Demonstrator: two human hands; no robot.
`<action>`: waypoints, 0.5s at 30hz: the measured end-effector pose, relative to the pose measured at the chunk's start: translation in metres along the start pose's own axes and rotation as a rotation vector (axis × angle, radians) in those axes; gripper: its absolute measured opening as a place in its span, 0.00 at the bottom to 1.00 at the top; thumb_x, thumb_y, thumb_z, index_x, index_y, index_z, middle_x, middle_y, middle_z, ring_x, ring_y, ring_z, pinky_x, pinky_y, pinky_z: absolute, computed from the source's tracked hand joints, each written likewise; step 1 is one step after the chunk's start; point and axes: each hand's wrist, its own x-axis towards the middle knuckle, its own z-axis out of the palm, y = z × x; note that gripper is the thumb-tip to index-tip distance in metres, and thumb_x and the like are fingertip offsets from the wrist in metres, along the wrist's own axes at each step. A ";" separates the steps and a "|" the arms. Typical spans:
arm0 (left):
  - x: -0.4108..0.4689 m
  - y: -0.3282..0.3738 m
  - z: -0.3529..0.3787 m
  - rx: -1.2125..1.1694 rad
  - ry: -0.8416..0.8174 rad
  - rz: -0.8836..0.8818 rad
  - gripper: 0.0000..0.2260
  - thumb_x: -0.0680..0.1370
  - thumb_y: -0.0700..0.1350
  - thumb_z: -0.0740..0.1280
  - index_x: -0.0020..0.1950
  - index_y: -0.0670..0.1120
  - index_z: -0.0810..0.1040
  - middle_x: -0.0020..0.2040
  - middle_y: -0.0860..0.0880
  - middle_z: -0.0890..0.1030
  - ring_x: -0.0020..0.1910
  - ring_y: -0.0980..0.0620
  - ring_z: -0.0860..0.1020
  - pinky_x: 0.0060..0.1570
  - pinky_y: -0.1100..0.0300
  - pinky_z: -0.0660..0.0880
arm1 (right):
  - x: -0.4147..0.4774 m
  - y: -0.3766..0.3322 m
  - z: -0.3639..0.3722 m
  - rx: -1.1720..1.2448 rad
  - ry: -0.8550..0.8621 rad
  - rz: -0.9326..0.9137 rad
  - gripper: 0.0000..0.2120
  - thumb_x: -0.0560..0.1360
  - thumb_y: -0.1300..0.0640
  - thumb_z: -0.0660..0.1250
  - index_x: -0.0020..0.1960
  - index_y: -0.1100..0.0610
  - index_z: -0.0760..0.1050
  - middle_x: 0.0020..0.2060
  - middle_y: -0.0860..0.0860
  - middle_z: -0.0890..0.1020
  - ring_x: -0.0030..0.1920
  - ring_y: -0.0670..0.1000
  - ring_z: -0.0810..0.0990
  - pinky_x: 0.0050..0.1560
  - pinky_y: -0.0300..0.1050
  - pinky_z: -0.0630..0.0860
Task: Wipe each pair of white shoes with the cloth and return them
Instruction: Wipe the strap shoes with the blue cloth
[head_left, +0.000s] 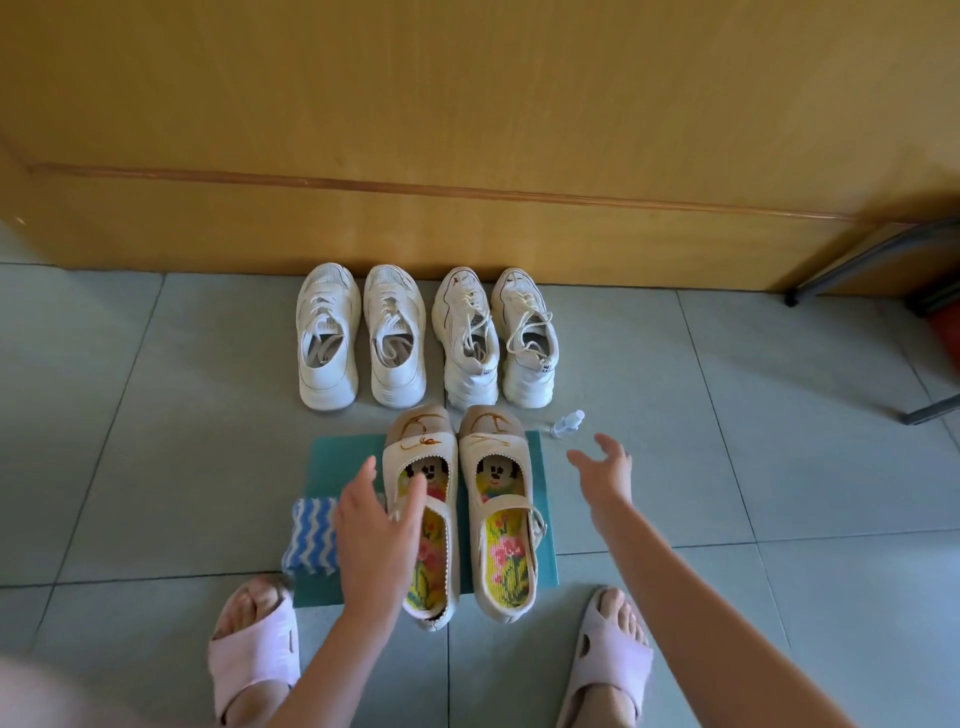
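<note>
shoes (393, 338) 3 prs, 1 cloth (309, 535), 1 btl (568, 423), l hand (371, 540), r hand (605, 470)

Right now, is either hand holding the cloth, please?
No, the cloth lies by the mat; the left hand is over a shoe, the right hand open.

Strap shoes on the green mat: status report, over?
Left hand open over the left cream strap shoe. Right hand open, empty. Blue-and-white striped cloth lies unheld at teal mat's edge. Nothing blocking.

Saw one white sneaker pair (327, 338) beside another laced pair (524, 338), toes away; cream strap shoes (501, 500) nearer, upright; blue-striped cloth (310, 535) folded just left.
</note>
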 end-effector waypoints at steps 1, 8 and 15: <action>0.006 0.003 -0.001 -0.060 -0.015 -0.032 0.29 0.76 0.62 0.60 0.73 0.49 0.62 0.69 0.48 0.69 0.69 0.48 0.67 0.65 0.48 0.66 | 0.012 -0.002 -0.002 -0.023 -0.022 -0.015 0.26 0.75 0.61 0.66 0.72 0.57 0.63 0.70 0.55 0.65 0.67 0.56 0.68 0.57 0.44 0.67; 0.033 0.012 -0.006 -0.103 -0.082 0.023 0.19 0.79 0.51 0.61 0.69 0.48 0.68 0.66 0.50 0.72 0.64 0.53 0.71 0.62 0.55 0.67 | 0.063 -0.012 0.008 -0.130 -0.078 -0.021 0.29 0.73 0.62 0.69 0.72 0.58 0.64 0.65 0.55 0.73 0.53 0.55 0.78 0.40 0.38 0.72; 0.033 0.001 -0.012 -0.127 -0.026 0.013 0.17 0.79 0.45 0.62 0.69 0.47 0.69 0.65 0.50 0.73 0.63 0.54 0.71 0.57 0.61 0.67 | 0.089 0.000 0.026 -0.169 -0.035 -0.108 0.13 0.75 0.60 0.66 0.60 0.58 0.78 0.48 0.53 0.80 0.32 0.46 0.71 0.29 0.37 0.65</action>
